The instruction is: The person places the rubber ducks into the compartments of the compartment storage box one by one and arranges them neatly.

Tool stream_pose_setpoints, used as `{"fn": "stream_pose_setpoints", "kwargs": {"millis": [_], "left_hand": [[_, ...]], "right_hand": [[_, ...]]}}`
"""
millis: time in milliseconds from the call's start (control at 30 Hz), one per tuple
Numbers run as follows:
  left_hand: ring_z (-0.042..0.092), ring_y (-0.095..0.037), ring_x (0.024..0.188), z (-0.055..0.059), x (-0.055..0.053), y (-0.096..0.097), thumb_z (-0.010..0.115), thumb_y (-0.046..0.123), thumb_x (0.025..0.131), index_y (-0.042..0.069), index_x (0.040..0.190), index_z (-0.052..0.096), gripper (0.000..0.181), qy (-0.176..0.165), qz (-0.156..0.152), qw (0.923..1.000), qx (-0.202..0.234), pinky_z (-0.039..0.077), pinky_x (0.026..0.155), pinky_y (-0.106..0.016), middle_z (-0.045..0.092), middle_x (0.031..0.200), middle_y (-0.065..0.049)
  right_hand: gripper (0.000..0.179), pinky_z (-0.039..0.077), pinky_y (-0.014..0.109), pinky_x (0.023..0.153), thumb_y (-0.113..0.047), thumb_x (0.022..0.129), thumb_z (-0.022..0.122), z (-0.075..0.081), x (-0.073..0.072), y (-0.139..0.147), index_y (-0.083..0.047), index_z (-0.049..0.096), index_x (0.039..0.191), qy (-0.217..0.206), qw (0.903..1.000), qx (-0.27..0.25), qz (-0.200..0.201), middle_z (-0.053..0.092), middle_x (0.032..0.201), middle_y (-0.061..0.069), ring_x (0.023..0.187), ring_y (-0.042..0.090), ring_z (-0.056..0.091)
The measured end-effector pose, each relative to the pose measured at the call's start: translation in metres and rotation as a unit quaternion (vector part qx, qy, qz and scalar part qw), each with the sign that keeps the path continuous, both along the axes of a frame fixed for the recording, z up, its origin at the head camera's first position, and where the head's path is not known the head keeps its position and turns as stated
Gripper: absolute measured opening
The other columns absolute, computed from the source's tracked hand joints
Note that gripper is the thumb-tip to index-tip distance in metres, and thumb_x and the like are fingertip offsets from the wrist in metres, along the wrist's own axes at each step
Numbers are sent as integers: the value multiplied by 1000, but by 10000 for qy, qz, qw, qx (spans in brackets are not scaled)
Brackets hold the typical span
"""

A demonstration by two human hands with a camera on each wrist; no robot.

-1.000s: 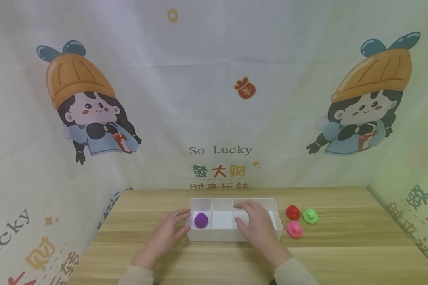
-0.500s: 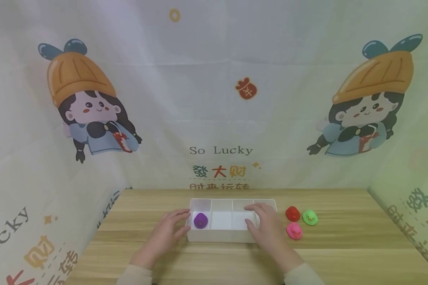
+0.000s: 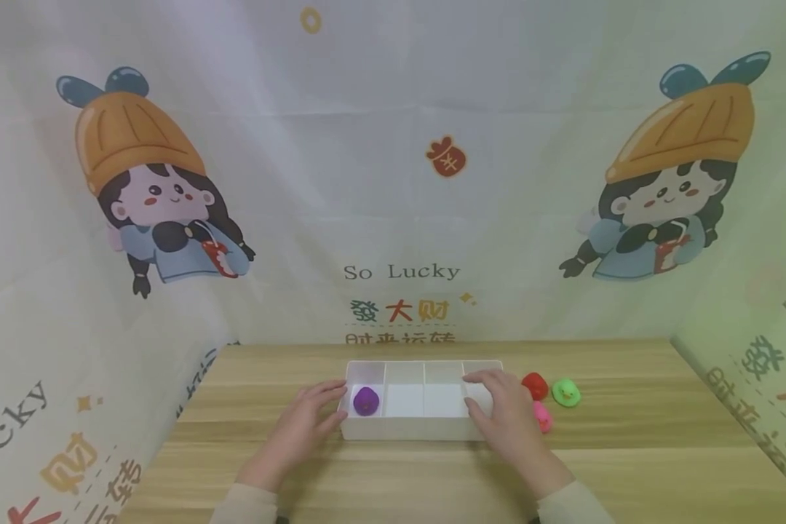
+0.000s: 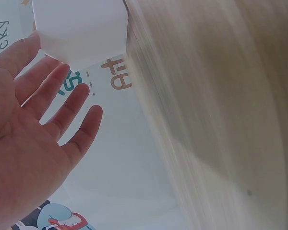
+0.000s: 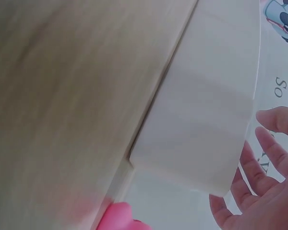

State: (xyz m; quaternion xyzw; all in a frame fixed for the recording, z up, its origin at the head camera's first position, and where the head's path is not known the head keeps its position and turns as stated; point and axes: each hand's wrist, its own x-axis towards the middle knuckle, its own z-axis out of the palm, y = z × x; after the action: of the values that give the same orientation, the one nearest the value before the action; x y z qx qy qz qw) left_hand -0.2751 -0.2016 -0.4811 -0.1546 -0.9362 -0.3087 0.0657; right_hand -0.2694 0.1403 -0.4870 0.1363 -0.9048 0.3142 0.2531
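Note:
A white box (image 3: 406, 429) with a row of several compartments stands on the table. One purple rubber duck (image 3: 366, 402) sits in its leftmost compartment. At the left end my left hand (image 3: 301, 422) touches the box with its fingertips; in the left wrist view its fingers (image 4: 77, 143) are spread and hold nothing else. My right hand (image 3: 507, 415) hovers over the rightmost compartment, thumb and fingers apart with nothing between them. It partly covers a pink duck (image 3: 544, 417) and the edge of a red duck (image 3: 535, 386). A green duck (image 3: 566, 393) lies to their right.
The wooden table (image 3: 393, 480) extends in front of the box and to both sides. Behind it and at the sides hangs a printed cloth (image 3: 393, 182) with cartoon figures and lettering.
My right hand has moved rightward along the box, from the third compartment to the rightmost one, and now overlaps the pink duck. The left hand stays at the left end.

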Motion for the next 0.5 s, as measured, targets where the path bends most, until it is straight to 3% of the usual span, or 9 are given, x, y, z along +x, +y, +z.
{"fn": "stream_pose_setpoints", "kwargs": {"millis": [233,500], "left_hand": [[46,-37,144,3,0,-2,71,17,96,4,141,60,48,16,0,10000,-2,34,123,-60,55,154,-7],[47,-36,143,0,1,0,72,18,96,5,141,61,48,-54,15,10000,36,36,122,-60,56,153,-6]], "right_hand": [[32,51,59,94,-10,84,83,6,-1,7,-12,73,114,147,9998,87,-68,74,116,8,113,36,66],[33,50,60,102,-13,86,82,5,2,17,-14,73,118,-221,9993,176,-225,73,122,8,120,36,64]]}}
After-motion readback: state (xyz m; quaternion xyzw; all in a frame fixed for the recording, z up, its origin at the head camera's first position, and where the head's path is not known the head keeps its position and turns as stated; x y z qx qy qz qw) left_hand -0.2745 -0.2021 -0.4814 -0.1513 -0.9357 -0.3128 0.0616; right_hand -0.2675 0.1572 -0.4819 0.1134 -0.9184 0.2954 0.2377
